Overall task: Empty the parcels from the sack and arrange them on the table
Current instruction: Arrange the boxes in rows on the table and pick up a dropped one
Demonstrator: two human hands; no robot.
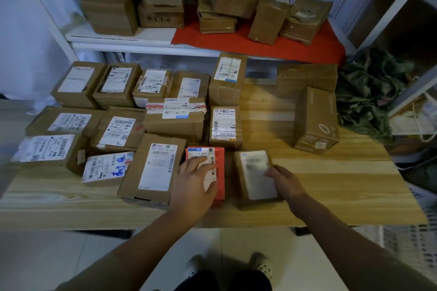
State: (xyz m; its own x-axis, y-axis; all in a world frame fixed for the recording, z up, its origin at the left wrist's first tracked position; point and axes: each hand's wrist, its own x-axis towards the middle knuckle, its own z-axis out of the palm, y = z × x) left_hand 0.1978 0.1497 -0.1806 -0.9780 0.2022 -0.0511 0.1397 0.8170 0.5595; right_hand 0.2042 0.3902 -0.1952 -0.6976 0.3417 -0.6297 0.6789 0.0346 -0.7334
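Several labelled cardboard parcels (113, 123) lie in rows on the left half of the wooden table (343, 182). My left hand (194, 184) rests flat with spread fingers on a red parcel (218, 168) near the front edge. Just right of it lies a small brown parcel (254, 177) with a white label; my right hand (285, 181) holds its right side, fingers curled over the edge. Two larger boxes (315, 120) stand at the table's right. A crumpled green sack (369, 97) lies at the far right end of the table.
Behind the table a white shelf (123, 38) carries more cardboard boxes (227, 0), some on a red cloth (295, 47). White shelving posts stand at the right. The table's right front part shows bare wood. My feet stand on a light tiled floor below.
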